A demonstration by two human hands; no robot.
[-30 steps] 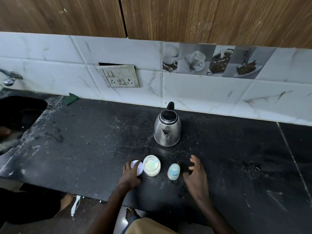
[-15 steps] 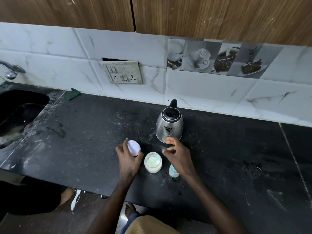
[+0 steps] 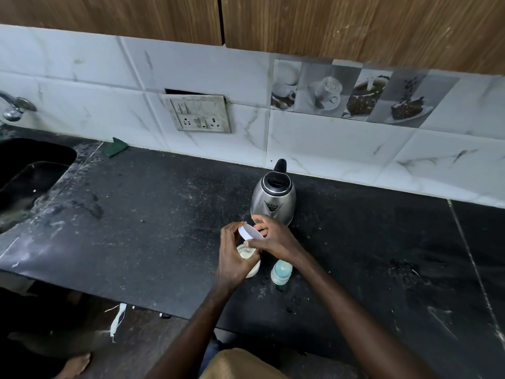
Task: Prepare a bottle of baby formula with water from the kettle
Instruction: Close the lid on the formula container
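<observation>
A steel kettle with a black lid and handle stands on the black counter near the wall. In front of it, both hands hold a white round lid, tilted, just above an open white formula jar. My left hand grips the lid's left edge and hides part of the jar. My right hand pinches the lid's right side. A small baby bottle with a pale blue cap stands upright to the right of the jar, below my right wrist.
A dark sink with a tap lies at the far left. A green scrub pad rests by the wall. A switch and socket plate is on the tiled backsplash. The counter's front edge runs below my forearms.
My left hand carried the white lid from left of the jar to above it. My right hand came over from near the bottle and took the lid's other side.
</observation>
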